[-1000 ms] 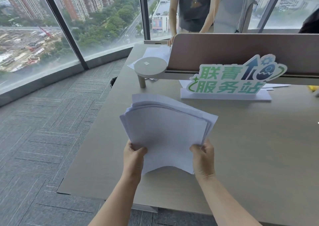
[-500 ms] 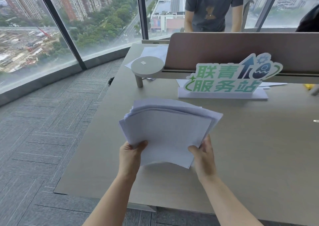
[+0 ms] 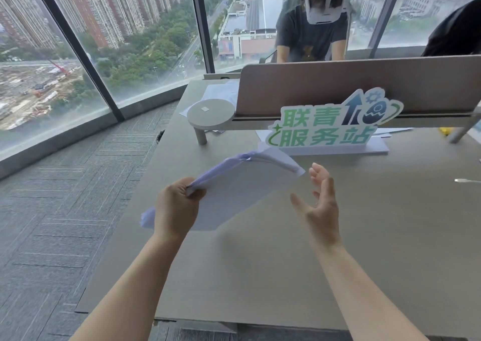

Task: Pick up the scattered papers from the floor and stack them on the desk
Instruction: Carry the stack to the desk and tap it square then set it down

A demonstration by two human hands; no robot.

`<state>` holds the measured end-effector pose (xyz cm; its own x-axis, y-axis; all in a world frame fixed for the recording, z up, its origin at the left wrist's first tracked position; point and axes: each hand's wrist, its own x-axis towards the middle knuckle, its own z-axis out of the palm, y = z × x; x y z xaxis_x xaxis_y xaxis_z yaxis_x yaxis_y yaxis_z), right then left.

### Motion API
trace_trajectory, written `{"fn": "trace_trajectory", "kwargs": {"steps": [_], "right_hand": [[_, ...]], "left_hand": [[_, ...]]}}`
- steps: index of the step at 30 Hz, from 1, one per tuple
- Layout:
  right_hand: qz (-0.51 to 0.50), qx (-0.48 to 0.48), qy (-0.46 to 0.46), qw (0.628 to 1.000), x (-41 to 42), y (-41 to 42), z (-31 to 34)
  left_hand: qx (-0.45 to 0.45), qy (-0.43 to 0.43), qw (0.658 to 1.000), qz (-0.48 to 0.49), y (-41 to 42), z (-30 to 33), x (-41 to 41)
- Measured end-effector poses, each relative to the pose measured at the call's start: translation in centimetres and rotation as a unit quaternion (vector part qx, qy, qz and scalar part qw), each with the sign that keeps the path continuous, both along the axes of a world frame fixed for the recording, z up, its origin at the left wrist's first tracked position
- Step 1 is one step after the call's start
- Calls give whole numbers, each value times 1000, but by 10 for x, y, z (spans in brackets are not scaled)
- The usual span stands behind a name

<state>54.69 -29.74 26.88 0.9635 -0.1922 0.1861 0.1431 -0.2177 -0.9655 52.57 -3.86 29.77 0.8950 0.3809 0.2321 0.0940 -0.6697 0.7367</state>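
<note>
A stack of white papers [image 3: 234,192] hangs low over the grey desk [image 3: 286,275], lying nearly flat with its far edge curled up. My left hand [image 3: 175,209] is shut on the stack's near left edge, thumb on top. My right hand [image 3: 320,208] is off the papers, just to their right, palm turned left and fingers spread, holding nothing. Whether the stack's right side touches the desk I cannot tell.
A green-and-white sign [image 3: 330,127] stands on the desk behind the papers. A round grey stand [image 3: 210,115] and a beige divider panel [image 3: 364,85] lie farther back, with loose sheets [image 3: 221,93] beyond. A person [image 3: 312,28] stands behind the divider. Grey carpet [image 3: 65,210] lies left.
My right hand has let go of the stack and opened. The papers have dropped from upright to nearly flat over the desk, held by my left hand alone.
</note>
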Motion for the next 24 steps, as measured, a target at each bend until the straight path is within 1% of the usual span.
{"fn": "trace_trajectory", "kwargs": {"steps": [3,5,7,9,14,18,20,24], "right_hand": [[18,-38,-12,999,4,-1,2],[38,-44,7,998,4,-3,2],[64,-48,45,996,3,-9,-2],[86,-34,79,993,0,-17,-7],[110,4,123,986,-13,-29,-27],[105,27,184,977,-19,-36,-47],[114,38,196,973,-21,-38,-55],[89,75,220,969,-22,-39,-60]], "left_hand": [[136,3,990,-43,-9,12,4],[187,6,980,-65,-19,15,4],[220,17,972,-84,-26,13,4],[237,28,966,-96,-33,8,3],[278,47,952,-119,-47,-8,-3],[303,53,941,-145,-56,-16,-1],[307,56,936,-161,-61,-18,1],[317,45,930,-181,-68,-23,3]]}}
